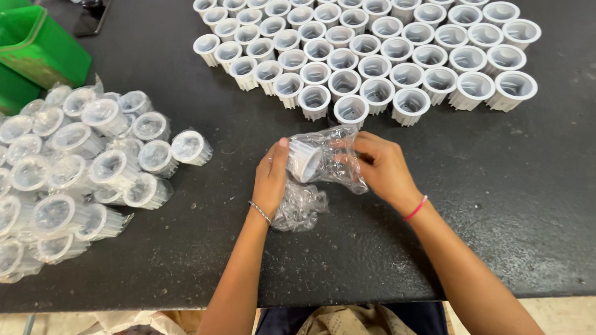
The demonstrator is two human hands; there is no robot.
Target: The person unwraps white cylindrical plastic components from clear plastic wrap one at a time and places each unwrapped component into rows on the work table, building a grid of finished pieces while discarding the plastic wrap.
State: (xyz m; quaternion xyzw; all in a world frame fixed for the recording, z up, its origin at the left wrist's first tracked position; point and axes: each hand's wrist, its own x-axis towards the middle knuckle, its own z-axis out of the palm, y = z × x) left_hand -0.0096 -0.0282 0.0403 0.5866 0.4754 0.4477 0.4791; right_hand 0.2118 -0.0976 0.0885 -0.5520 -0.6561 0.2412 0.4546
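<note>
Covering dark worktable (548, 196): white cups (381, 51) (rows)

Bare table (508, 195) right of hands: open passage. Blocked ahead by cup rows (368, 51), left by bagged cups (73, 173); green bin (35, 46) far left.

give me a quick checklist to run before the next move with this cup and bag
1. Left hand grips white cup: ok.
2. Right hand holds clear bag: ok.
3. Cup fully inside bag: cannot tell.
4. Spare crumpled bag within reach under left hand: ok.
5. Bagged pile apart from bare cup rows: ok.
6. Dark table has bare room near hands: ok.
</note>
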